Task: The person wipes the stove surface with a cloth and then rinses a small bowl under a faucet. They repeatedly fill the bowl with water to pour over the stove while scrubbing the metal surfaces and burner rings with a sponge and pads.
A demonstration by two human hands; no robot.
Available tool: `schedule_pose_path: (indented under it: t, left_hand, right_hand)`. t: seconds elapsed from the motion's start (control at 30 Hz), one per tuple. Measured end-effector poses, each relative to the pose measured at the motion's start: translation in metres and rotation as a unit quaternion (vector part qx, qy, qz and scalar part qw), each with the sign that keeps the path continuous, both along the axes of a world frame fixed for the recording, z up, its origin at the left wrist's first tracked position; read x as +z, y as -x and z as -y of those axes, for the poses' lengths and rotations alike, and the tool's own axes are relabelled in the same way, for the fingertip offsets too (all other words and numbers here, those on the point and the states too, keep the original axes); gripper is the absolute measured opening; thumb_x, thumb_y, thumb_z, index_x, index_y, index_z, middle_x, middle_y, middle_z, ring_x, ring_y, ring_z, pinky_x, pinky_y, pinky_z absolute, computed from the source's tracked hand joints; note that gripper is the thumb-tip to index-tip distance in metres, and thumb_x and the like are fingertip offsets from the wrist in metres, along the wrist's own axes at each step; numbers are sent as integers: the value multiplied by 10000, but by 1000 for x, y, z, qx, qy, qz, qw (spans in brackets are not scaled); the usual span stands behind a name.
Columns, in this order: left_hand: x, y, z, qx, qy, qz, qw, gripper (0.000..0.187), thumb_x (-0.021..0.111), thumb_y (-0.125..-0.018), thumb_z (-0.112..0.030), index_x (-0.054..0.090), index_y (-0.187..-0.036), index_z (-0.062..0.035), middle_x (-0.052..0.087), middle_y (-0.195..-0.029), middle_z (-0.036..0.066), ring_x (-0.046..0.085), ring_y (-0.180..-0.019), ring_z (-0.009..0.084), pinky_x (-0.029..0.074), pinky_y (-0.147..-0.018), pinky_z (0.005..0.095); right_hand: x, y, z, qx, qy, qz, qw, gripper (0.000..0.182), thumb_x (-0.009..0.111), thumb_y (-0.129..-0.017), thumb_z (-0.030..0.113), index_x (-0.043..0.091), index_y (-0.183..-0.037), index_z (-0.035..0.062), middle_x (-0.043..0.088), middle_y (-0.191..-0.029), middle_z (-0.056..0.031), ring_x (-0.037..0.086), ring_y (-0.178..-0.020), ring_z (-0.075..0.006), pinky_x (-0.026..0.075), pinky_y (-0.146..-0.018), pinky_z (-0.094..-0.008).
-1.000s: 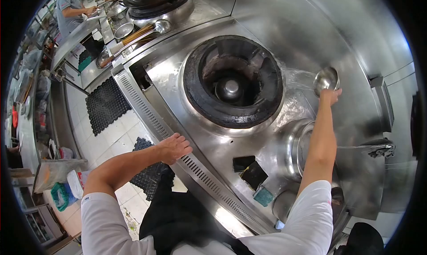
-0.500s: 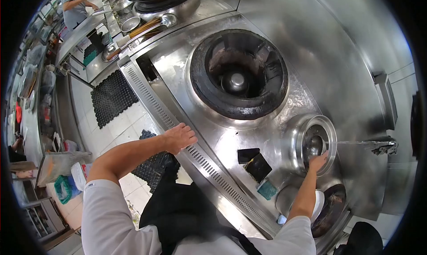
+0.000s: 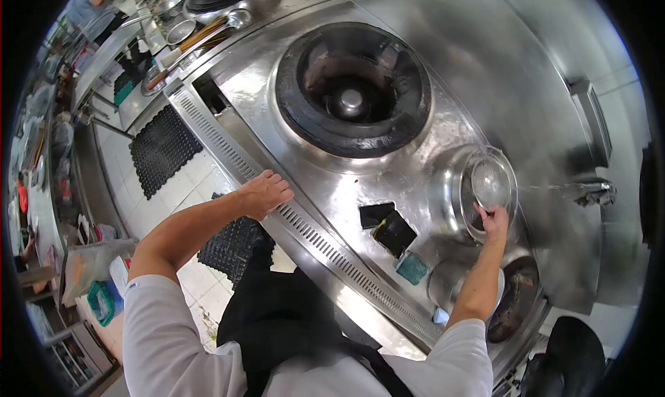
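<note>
My right hand [image 3: 492, 219] pinches the near rim of a round, shiny metal bowl [image 3: 490, 179]. This bowl sits in the mouth of a wide steel pot [image 3: 450, 199] on the range top. A thin stream of water [image 3: 544, 187] reaches the pot from a cloth-wrapped spout [image 3: 592, 191] at the right. With its fingers curled, my left hand [image 3: 264, 194] lies on the slotted drain edge [image 3: 305, 228] along the range's front. Its thumb is mostly hidden.
A large black wok burner [image 3: 353, 89] is set in the range. Dark pads [image 3: 395, 233] and a green scouring pad [image 3: 412, 268] lie near the pot. Another steel pot [image 3: 450, 283] is partly behind my right forearm. At upper left stand ladles, a strainer [image 3: 181, 31] and a co-worker [image 3: 90, 12].
My right hand has tilted the bowl, so its pale round face now shows instead of a dark interior. The view has shifted slightly. My left hand stays on the slotted edge.
</note>
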State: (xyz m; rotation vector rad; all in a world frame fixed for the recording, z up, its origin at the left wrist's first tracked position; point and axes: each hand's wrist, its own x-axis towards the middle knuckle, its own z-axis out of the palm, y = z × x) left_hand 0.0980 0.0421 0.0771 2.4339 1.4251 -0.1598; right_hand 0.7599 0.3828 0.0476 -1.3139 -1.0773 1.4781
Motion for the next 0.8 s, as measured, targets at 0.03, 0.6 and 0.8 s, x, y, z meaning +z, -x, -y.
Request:
schedule_pose_path:
  t: [0.03, 0.6, 0.8]
  left_hand:
    - [0, 2, 0, 7, -3, 2, 1000, 430, 748, -680, -88, 588, -1078, -88, 583, -1045, 91, 540, -1045, 287, 391, -929, 422]
    - [-6, 2, 3, -2, -48, 49, 998, 518, 708, -627, -27, 584, -1130, -44, 544, -1002, 120, 521, -1017, 319, 391, -935, 436]
    - [-5, 3, 3, -8, -50, 55, 997, 494, 689, -644, -46, 577, -1125, -50, 543, -999, 117, 520, -1004, 317, 390, -913, 438]
  right_hand:
    - [12, -1, 4, 23, 21, -40, 999, 384, 534, -783, -55, 556, -1165, -87, 559, -1293, -238, 579, -1155, -425, 535, -978, -630]
    - [106, 94, 55, -93, 107, 77, 987, 358, 474, -808, -80, 493, -1150, -184, 590, -1135, -272, 668, -984, -393, 635, -832, -526]
    - [118, 134, 90, -10, 115, 68, 991, 422, 493, -845, -32, 414, -1246, -139, 600, -1118, -239, 683, -912, -348, 646, -736, -476]
